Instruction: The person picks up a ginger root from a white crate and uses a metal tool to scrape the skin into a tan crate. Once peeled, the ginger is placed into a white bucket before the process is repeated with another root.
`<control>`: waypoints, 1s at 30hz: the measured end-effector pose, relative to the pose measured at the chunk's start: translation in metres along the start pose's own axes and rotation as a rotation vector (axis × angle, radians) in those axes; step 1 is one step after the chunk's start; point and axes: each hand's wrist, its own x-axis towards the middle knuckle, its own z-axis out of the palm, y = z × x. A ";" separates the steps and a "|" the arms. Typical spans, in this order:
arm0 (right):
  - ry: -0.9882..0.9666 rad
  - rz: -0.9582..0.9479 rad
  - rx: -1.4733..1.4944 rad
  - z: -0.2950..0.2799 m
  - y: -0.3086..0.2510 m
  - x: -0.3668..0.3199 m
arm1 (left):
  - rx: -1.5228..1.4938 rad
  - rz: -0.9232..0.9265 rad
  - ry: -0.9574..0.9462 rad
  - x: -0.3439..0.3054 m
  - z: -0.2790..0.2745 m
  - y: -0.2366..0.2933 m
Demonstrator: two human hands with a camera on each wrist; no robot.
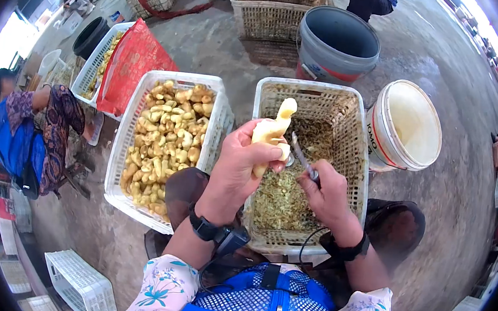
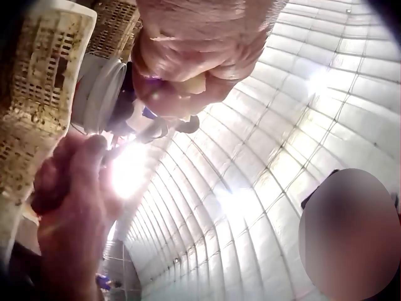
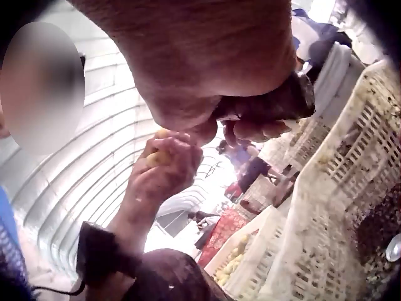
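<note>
In the head view my left hand holds a knobbly piece of peeled ginger upright, thumb across its front. My right hand grips a small knife whose narrow blade points up toward the ginger, a short gap apart. Beneath both hands stands a white plastic crate with a layer of peelings on its bottom. From the right wrist, the dark handle shows within the right hand, and the left hand is behind it with pale ginger between its fingers.
Left of my knees is a crate heaped with ginger. A grey bucket and a white bucket stand beyond and right of the peelings crate. A red mesh sack leans at far left, near a seated person.
</note>
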 end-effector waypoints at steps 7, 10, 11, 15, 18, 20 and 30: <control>0.012 0.280 0.438 -0.018 -0.026 0.007 | 0.009 -0.023 -0.074 0.001 0.001 -0.007; 0.080 0.165 0.436 -0.018 -0.050 0.011 | 0.041 -0.072 -0.032 0.001 0.007 -0.020; 0.131 0.070 0.346 -0.013 -0.051 0.013 | 0.047 -0.085 -0.026 0.002 0.008 -0.025; 0.144 0.014 0.180 -0.022 -0.046 0.007 | 0.086 -0.141 -0.073 0.003 0.010 -0.042; 0.204 0.089 0.138 -0.045 -0.040 0.002 | 0.081 -0.213 -0.107 -0.003 0.020 -0.039; 0.355 0.175 0.029 -0.078 -0.029 0.009 | 0.040 -0.230 -0.144 -0.001 0.018 -0.036; 0.410 0.210 -0.293 -0.154 0.040 0.021 | -0.346 -0.289 -0.209 0.004 0.003 -0.024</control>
